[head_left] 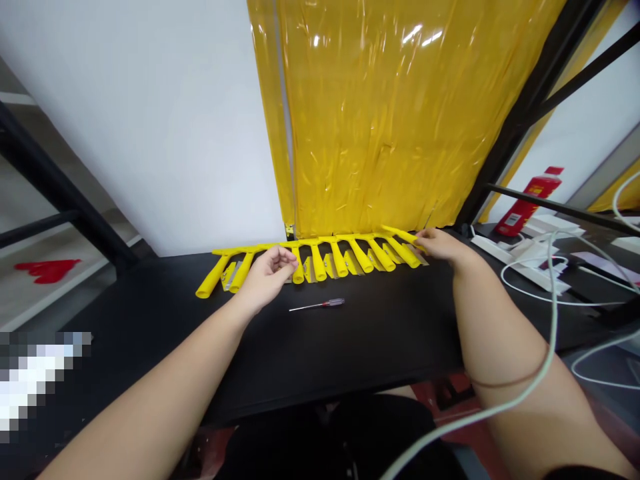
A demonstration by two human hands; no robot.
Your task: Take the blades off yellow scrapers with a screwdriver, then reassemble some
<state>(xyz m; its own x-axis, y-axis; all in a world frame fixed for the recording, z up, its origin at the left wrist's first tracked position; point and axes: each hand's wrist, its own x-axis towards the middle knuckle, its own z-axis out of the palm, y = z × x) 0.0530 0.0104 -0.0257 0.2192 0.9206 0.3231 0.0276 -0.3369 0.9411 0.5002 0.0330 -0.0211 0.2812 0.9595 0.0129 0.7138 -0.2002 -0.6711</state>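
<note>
Side by side along the back of the black table lies a row of several yellow T-shaped scrapers (341, 259), their hollow handles toward me. Flat metallic pieces show between some of the handles. At the row's right end, my right hand (440, 244) is closed on the end of the last yellow scraper (400, 233). My left hand (270, 272) hovers over the left half of the row, fingers curled in toward the thumb. Whether anything small is in it cannot be made out. A screwdriver (333, 303) with a translucent purplish handle lies in front of the row, shaft pointing left.
Behind the table (350, 353) hang a yellow plastic curtain (390, 120) and a white panel (165, 120). Power strips (520, 263) and a red bottle (531, 200) stand right, beside black frame bars. A pale cable (554, 313) loops across my right forearm.
</note>
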